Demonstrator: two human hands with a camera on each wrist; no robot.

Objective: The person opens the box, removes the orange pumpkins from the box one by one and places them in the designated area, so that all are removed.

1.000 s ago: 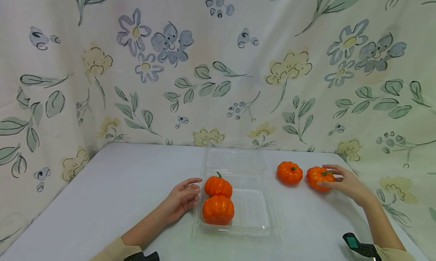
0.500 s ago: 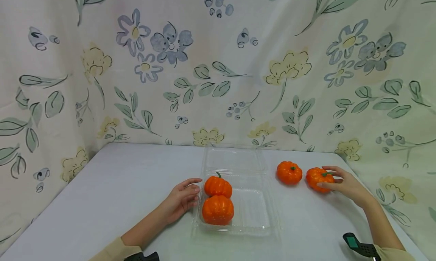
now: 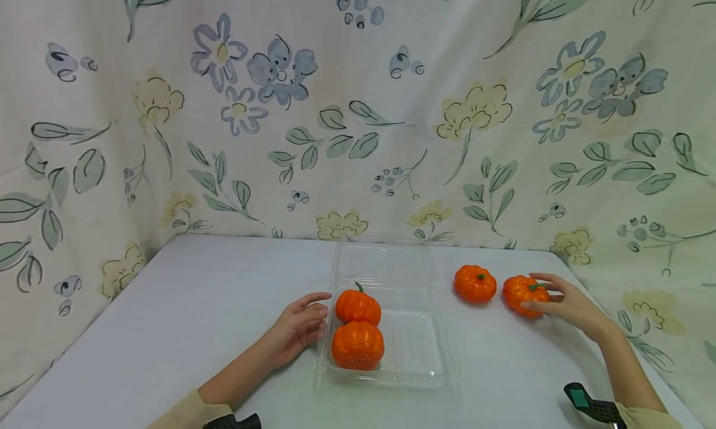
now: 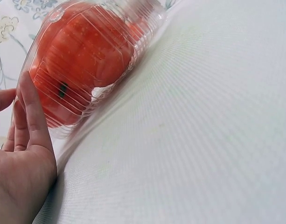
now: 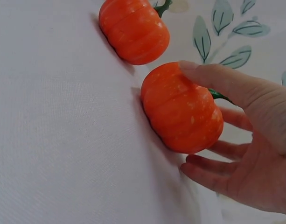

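My right hand (image 3: pixel 576 306) is at a small orange pumpkin (image 3: pixel 518 296) with a green stem, on the right of the table. In the right wrist view its thumb (image 5: pixel 212 77) lies on the pumpkin's top side and the other fingers bend round the far side. Another orange pumpkin (image 3: pixel 474 285) sits just left of it. My left hand (image 3: pixel 296 331) rests beside the clear plastic clamshell box (image 3: pixel 416 345), fingers straight and loose at its left wall. Inside the box's left half stand two pumpkins, a rear one (image 3: pixel 358 308) and a front one (image 3: pixel 358 348).
The box's transparent lid (image 3: pixel 386 262) is folded back flat behind it on the white table (image 3: pixel 235 280). A floral curtain (image 3: pixel 347 137) hangs along the table's back and sides. Black straps with devices (image 3: pixel 593 405) sit on the wrists near the sleeves.
My right hand and the pumpkin at its fingers have shifted very slightly toward me. The left hand, the box and the other pumpkins stay where they were.
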